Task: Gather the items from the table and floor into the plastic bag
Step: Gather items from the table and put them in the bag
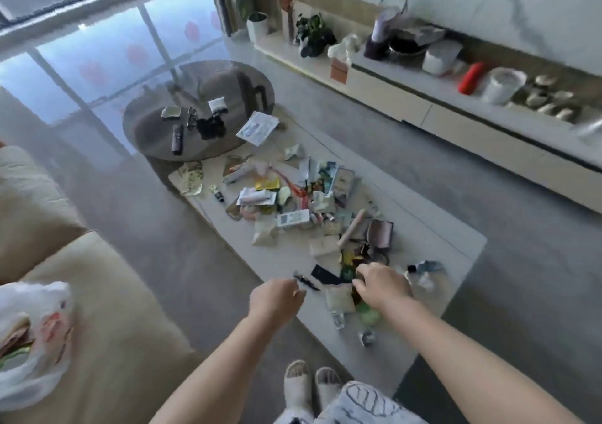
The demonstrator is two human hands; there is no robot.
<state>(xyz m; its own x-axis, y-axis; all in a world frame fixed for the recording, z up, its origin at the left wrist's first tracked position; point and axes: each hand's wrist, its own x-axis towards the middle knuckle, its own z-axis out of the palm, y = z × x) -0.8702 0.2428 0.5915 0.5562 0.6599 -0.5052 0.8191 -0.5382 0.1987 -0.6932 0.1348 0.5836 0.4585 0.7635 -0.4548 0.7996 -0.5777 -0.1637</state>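
Fingers (298, 288) of my left hand (277, 298) curl loosely inward just beside a small black item (308, 282) at the near edge of the table (456, 251); whether they touch or pinch it I cannot tell through the blur. My right hand (381, 285) reaches over the near end of the table, fingers bent down into the clutter there, and I cannot tell what, if anything, they hold.

By size, I see the beige sofa (107, 342) along the left, and on its seat, at the left edge of the view, the white plastic bag (35, 335) lying open with some coloured items already inside. It sits well apart from both hands. The long white table runs away from me, carrying a heap of wrappers and packets (293, 202) down its middle. Beyond its far end stands a round dark glass table (146, 130) with a few small dark objects on it, and a white packet (257, 127) overhangs its near right edge. Close to my right hand lie a pale sachet (340, 298) and a green round item (369, 316), both at the near edge of the long table. A black card (325, 275) lies between my two hands.
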